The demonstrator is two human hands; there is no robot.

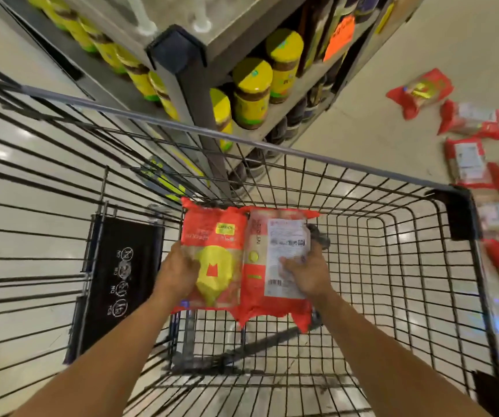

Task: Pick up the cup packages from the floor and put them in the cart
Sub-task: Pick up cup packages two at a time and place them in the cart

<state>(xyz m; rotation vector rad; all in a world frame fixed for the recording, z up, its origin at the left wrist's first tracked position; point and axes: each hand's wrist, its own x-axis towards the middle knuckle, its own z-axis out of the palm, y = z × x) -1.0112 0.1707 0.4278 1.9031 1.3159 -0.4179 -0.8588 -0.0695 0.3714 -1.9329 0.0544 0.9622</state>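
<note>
Both my hands reach down into the black wire cart (359, 170). My left hand (179, 270) grips a red cup package with a yellow emblem (215, 236). My right hand (308, 273) grips a second red cup package with a white label (284, 236) right beside it. The two packages touch side by side, low inside the cart basket; I cannot tell whether they rest on its floor. Several more red cup packages lie on the floor to the right of the cart, among them one at the far end (419, 91) and one nearer (467, 164).
A grey shelf unit (182, 52) stocked with yellow-lidded jars (251, 91) stands just beyond the cart's far rim. The cart's folded black child-seat flap (119, 275) is at the left. Shiny tiled floor (377, 121) surrounds the cart.
</note>
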